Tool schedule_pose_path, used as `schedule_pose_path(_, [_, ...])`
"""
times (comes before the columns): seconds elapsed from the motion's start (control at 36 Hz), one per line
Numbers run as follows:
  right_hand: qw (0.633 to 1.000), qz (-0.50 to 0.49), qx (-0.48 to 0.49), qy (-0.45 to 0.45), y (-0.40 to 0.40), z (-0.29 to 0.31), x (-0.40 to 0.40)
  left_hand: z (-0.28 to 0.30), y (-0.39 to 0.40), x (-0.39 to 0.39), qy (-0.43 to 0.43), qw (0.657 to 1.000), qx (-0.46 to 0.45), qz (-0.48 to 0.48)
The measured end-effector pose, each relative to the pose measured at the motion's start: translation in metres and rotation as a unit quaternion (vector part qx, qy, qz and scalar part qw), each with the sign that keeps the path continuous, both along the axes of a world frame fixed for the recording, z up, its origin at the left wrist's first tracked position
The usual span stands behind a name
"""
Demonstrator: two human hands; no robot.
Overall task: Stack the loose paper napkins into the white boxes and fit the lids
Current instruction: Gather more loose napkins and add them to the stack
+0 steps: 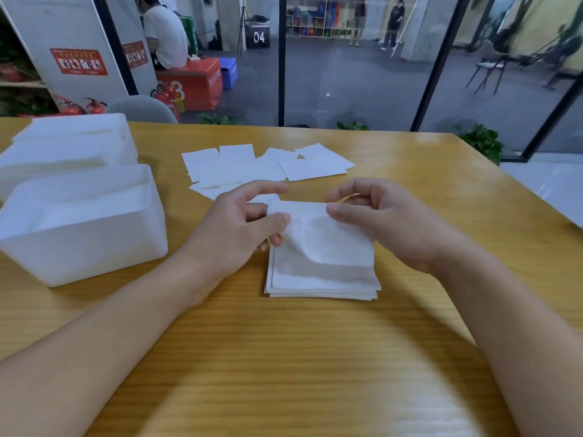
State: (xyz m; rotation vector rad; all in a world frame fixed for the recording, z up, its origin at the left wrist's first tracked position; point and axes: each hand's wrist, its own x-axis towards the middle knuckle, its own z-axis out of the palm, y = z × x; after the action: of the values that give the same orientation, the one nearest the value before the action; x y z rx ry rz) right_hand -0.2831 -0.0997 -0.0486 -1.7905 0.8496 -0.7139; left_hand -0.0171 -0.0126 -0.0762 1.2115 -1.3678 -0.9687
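A single white napkin is held over a small stack of napkins on the wooden table. My left hand pinches its left edge between thumb and fingers. My right hand pinches its upper right corner. Several loose napkins lie spread out farther back on the table. An open white box stands at the left, with a second white box behind it; both look whitish inside, contents unclear. I cannot make out any lids.
The wooden table reaches a glass wall at the back. A grey chair back shows behind the far edge. Green plants stand at the right rear corner. People sit and stand beyond the glass.
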Motion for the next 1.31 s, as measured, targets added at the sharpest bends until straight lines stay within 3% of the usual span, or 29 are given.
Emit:
schedule_pose_path(0.19, [0.998,0.001,0.020,0.056,-0.002,-0.003,-0.008,0.000,0.000,-0.006,-0.003,0.999,0.038,-0.008])
schedule_pose_path(0.36, [0.978,-0.042,-0.071,0.192,-0.001,-0.007,-0.006,-0.011,-0.001,-0.001,-0.216,0.976,-0.021,0.011])
schedule_pose_path(0.5, [0.948,-0.045,-0.142,0.282,-0.001,-0.004,-0.008,-0.011,-0.002,0.004,-0.322,0.943,-0.049,0.076])
schedule_pose_path(0.75, [0.944,0.017,-0.174,0.280,0.012,-0.014,0.008,-0.011,-0.033,0.030,-0.455,0.879,-0.041,0.140])
schedule_pose_path(0.97, [0.946,-0.017,-0.232,0.225,0.010,-0.021,0.017,-0.010,-0.038,0.020,-0.552,0.814,-0.097,0.153])
schedule_pose_path(1.03, [0.951,-0.059,-0.239,0.185,0.008,-0.022,0.020,-0.007,-0.036,0.017,-0.519,0.832,-0.116,0.161])
schedule_pose_path(1.14, [0.962,-0.116,-0.221,0.108,0.006,-0.022,0.025,0.002,-0.029,-0.001,-0.360,0.907,-0.152,0.160])
schedule_pose_path(1.31, [0.986,-0.099,-0.122,0.058,0.006,-0.022,0.031,0.001,-0.018,-0.031,-0.263,0.948,-0.156,0.093])
